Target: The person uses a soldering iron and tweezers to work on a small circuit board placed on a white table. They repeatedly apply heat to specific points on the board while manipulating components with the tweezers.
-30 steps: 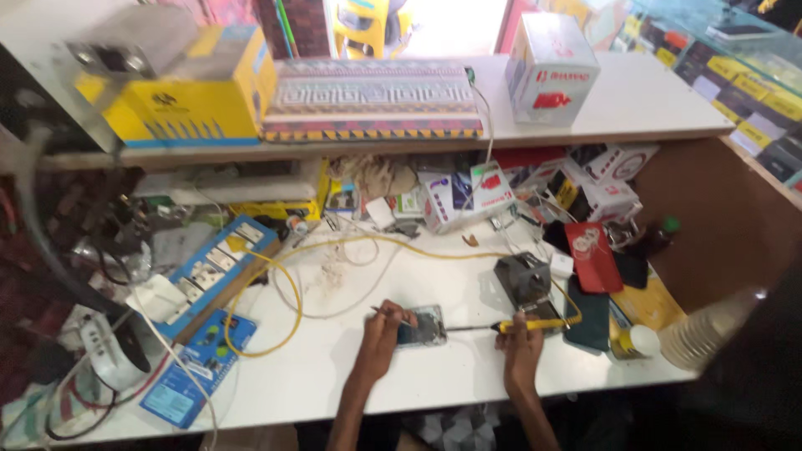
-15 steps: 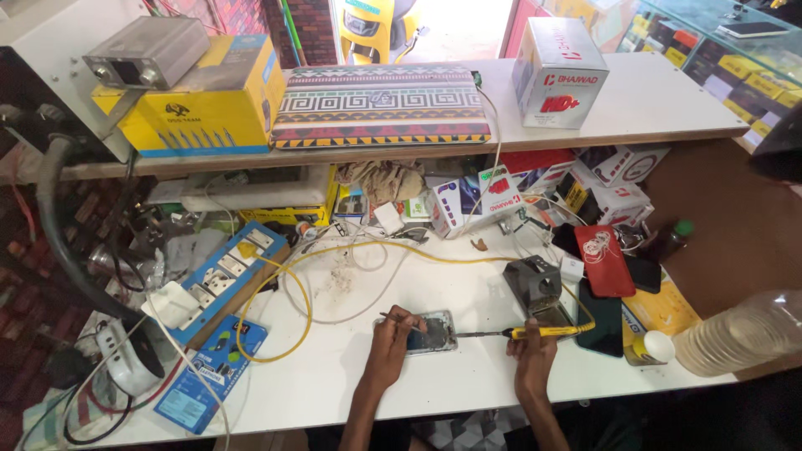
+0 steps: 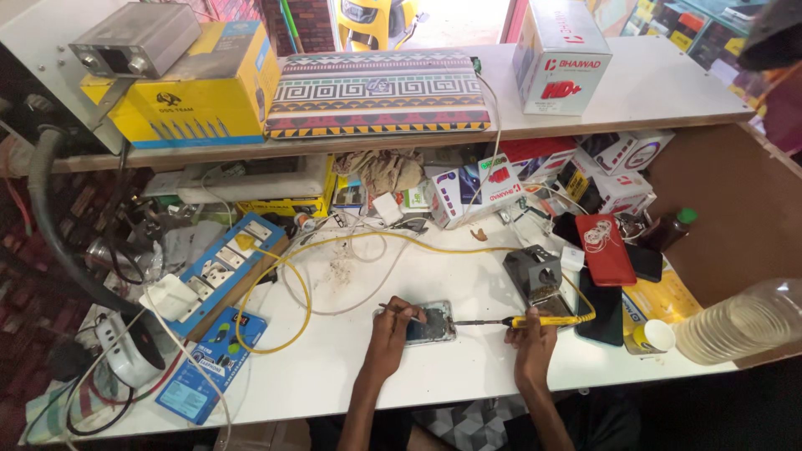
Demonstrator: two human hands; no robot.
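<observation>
1. The opened phone (image 3: pixel 433 324) lies flat on the white bench (image 3: pixel 334 367), near its front edge, between the two hands.
2. The left hand (image 3: pixel 391 327) rests on the phone's left end, its fingers closed around thin tweezers (image 3: pixel 399 310) (their tips are too small to make out).
3. The right hand (image 3: pixel 532 334) grips the yellow handle of a soldering iron (image 3: pixel 510 321), whose tip points at the phone's right edge.
4. The phone looks light, stiff and fragile; I judge it best steadied by its outer edges, pressed flat.
5. A soldering stand (image 3: pixel 535 274) sits just behind the iron, with a yellow cable (image 3: pixel 292 284) looping leftward.
</observation>
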